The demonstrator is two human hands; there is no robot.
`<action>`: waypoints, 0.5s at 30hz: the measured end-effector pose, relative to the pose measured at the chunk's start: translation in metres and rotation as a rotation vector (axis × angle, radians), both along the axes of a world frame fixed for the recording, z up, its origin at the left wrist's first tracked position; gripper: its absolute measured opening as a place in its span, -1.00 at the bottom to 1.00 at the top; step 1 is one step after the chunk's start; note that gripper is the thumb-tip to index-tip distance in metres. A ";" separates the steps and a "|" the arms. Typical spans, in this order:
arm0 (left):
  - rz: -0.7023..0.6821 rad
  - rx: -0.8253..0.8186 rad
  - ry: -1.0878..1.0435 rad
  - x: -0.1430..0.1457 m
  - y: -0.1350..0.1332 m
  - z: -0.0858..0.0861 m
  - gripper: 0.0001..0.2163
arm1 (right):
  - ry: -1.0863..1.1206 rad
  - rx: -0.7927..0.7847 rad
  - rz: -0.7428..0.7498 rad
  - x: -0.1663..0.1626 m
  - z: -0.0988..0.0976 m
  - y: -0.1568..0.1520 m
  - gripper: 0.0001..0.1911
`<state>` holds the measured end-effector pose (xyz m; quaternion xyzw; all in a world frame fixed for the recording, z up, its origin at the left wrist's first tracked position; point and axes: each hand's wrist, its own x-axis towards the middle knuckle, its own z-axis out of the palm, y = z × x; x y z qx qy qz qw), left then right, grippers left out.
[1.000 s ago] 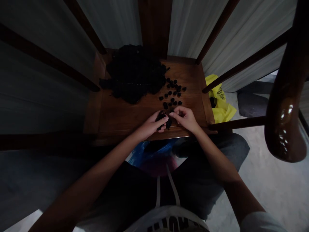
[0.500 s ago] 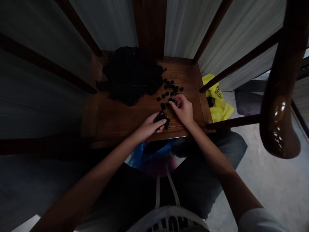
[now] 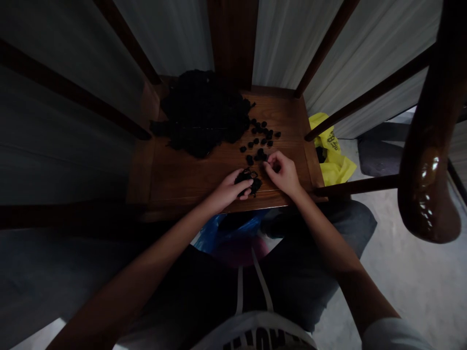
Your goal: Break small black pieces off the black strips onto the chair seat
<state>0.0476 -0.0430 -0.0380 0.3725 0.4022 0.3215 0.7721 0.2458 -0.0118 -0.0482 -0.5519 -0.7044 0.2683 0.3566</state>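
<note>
My left hand (image 3: 235, 188) is closed around a bunch of black pieces (image 3: 255, 184), its thumb lying across the top. Dark strands or loops stick up from the bunch, too dim to name more exactly. To the right, my right hand (image 3: 284, 174) has its thumb and index finger pinched at a small black piece (image 3: 265, 158), at the edge of a little cluster (image 3: 259, 155). Several small round black pieces (image 3: 263, 141) lie scattered beyond it. A large heap of black material (image 3: 206, 114) covers the back left of the wooden seat (image 3: 189, 177).
Dark wooden posts (image 3: 328, 46) and a curved armrest (image 3: 425, 194) frame the seat. A yellow bag (image 3: 337, 165) is at its right side, by the floor. Blue plastic (image 3: 233, 233) and something pink (image 3: 241, 250) are below the front edge, between my legs.
The view has shifted slightly, so the seat and its contents appear farther right. My right hand has drawn back a little from the cluster. My left hand keeps its hold.
</note>
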 end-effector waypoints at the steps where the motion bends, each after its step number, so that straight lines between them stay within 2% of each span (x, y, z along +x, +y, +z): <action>1: 0.002 0.000 0.001 0.000 0.000 0.000 -0.79 | 0.019 -0.023 0.041 0.001 0.002 -0.002 -0.85; 9: 0.034 0.047 -0.002 0.000 -0.002 -0.002 -0.74 | 0.173 -0.374 0.453 0.002 0.023 -0.013 -0.71; 15: 0.034 0.111 -0.001 0.001 -0.001 -0.008 -0.68 | 0.097 -0.318 0.445 -0.004 0.022 -0.016 -0.70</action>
